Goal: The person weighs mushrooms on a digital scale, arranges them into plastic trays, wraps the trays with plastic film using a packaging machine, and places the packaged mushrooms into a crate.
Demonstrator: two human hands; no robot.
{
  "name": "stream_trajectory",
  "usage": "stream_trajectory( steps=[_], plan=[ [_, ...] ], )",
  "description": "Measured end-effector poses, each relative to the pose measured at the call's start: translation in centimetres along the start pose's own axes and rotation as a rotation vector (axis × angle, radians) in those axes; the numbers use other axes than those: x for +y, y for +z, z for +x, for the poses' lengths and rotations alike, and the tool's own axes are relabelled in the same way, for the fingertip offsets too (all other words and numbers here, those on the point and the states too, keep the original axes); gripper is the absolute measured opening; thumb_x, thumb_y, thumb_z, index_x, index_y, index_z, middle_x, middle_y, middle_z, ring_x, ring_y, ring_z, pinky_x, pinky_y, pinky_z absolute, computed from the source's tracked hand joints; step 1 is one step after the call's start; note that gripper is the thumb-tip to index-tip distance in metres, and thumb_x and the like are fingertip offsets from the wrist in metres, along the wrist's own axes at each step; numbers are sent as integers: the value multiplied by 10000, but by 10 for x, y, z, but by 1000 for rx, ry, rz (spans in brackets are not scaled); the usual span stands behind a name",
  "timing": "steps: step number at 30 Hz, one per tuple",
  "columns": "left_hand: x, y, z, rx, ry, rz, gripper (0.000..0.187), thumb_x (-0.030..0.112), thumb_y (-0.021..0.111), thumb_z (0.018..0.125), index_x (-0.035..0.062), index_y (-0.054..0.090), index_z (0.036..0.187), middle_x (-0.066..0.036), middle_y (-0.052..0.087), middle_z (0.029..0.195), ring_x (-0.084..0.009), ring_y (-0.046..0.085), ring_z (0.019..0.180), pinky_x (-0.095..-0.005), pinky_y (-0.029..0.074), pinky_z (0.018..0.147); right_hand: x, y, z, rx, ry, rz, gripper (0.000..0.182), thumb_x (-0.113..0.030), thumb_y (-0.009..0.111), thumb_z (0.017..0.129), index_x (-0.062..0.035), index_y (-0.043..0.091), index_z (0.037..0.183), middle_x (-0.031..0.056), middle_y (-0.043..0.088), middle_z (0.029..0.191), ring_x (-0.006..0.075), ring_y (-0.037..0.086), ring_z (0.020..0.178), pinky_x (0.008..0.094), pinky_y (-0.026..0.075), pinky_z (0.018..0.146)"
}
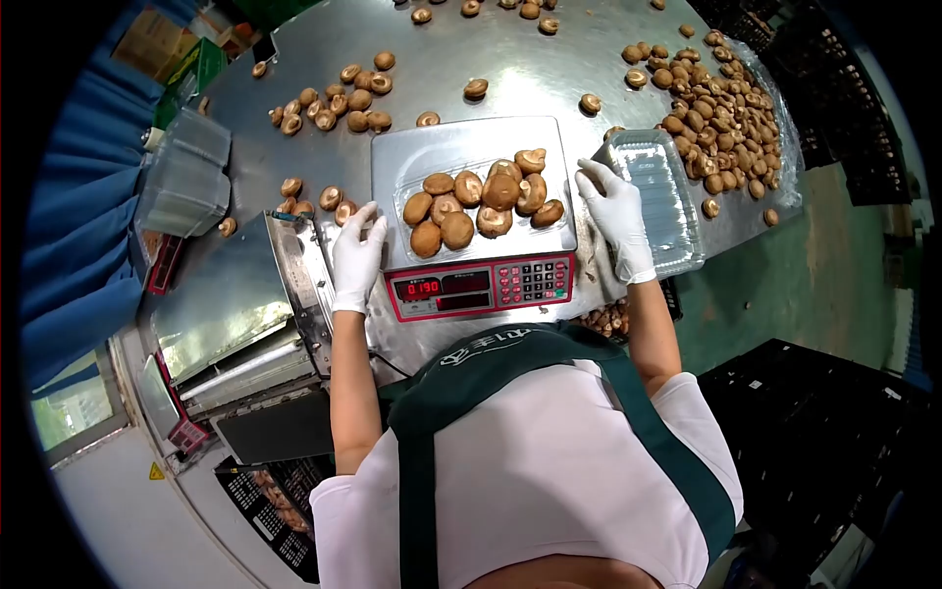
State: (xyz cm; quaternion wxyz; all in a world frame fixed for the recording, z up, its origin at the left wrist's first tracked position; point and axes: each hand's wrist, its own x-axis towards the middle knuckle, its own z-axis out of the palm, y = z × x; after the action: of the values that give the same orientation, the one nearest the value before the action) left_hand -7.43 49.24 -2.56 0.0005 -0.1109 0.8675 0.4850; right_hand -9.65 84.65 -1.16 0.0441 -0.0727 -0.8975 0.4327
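Left hand (356,257) rests flat, fingers spread, beside the scale (476,221) — right hand (616,218), fingers loosely open, touches an empty tray (672,201) beside the mushrooms (481,199).

- One scale (478,285) with a red front panel.
- One clear tray (412,191) on the scale, holding about ten mushrooms (499,190).
- One empty clear tray (662,196) near the table's right edge.
- Two gloved hands: left hand (356,257), right hand (615,211).
- One stack of clear trays (184,177) by the table's left edge.
- One large heap of mushrooms (721,118) at the right edge, too many to count.
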Motion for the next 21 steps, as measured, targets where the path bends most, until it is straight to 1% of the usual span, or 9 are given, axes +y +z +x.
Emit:
stream_trajectory(
  steps=[1, 3, 8, 11, 15, 16, 18, 19, 21],
  plan=[
    [6, 3, -4, 13, -2, -6, 341, 186, 613, 849, 28, 597, 1151, -116, 613, 1101, -174, 622, 879, -271, 485, 796, -3, 1, -1, 5, -25, -32, 337, -291, 600, 853, -104, 627, 1132, 133, 683, 899, 212, 671, 784, 303, 517, 731],
    [27, 4, -16, 95, 184, 171, 315, 164, 609, 847, 28, 602, 1131, -120, 612, 1088, -189, 626, 884, -281, 490, 797, 1, 6, -2, 33, -90, 24, 322, -289, 617, 841, -110, 642, 1108, 153, 675, 885, 221, 668, 761, 308, 520, 721],
    [45, 15, -26, 95, 296, 98, 263, 99, 639, 819, 33, 605, 1071, -118, 595, 1082, -212, 617, 925, -307, 506, 813, -9, 10, -8, 30, -162, 4, 281, -280, 620, 837, -127, 657, 1069, 164, 653, 876, 266, 651, 792, 336, 511, 721],
    [68, 30, -27, 44, 530, 167, 293, 123, 654, 802, 39, 604, 1078, -126, 605, 1069, -268, 572, 1016, -331, 459, 877, -12, 12, -9, 28, -126, 74, 261, -265, 613, 843, -124, 660, 1057, 162, 653, 863, 270, 649, 777, 332, 512, 712],
    [92, 64, -10, -82, 681, 313, 420, 198, 684, 754, 82, 577, 1144, -114, 574, 1165, -303, 496, 1112, -381, 373, 962, -18, 8, -12, 40, -181, 12, 254, -254, 610, 846, -125, 659, 1059, 155, 652, 855, 266, 648, 781, 331, 511, 714],
    [94, 73, -4, -81, 683, 312, 420, 198, 684, 754, 82, 577, 1144, -114, 574, 1165, -303, 496, 1112, -381, 373, 962, -15, 10, -13, 29, -153, 49, 256, -255, 611, 845, -123, 659, 1059, 155, 652, 858, 266, 647, 783, 331, 509, 717],
    [96, 89, 5, -121, 815, 507, 450, 218, 700, 731, 100, 575, 1147, -120, 561, 1145, -312, 475, 1122, -399, 345, 974, -15, 7, -16, 35, -146, 45, 252, -250, 611, 845, -118, 662, 1054, 155, 648, 853, 269, 643, 783, 332, 506, 721],
    [96, 91, 6, -120, 817, 507, 450, 218, 700, 731, 100, 575, 1147, -120, 561, 1145, -312, 475, 1122, -399, 345, 974, -14, 6, -17, 37, -148, 46, 252, -250, 611, 845, -118, 662, 1054, 155, 648, 853, 269, 643, 783, 332, 506, 721],
    [98, 92, 9, -249, 714, 435, 450, 184, 716, 706, 103, 581, 1128, -131, 557, 1076, -311, 507, 1067, -384, 372, 941, -9, 1, -19, 89, -170, 40, 244, -238, 613, 845, -111, 664, 1048, 152, 645, 850, 271, 637, 786, 334, 504, 718]
  ],
)
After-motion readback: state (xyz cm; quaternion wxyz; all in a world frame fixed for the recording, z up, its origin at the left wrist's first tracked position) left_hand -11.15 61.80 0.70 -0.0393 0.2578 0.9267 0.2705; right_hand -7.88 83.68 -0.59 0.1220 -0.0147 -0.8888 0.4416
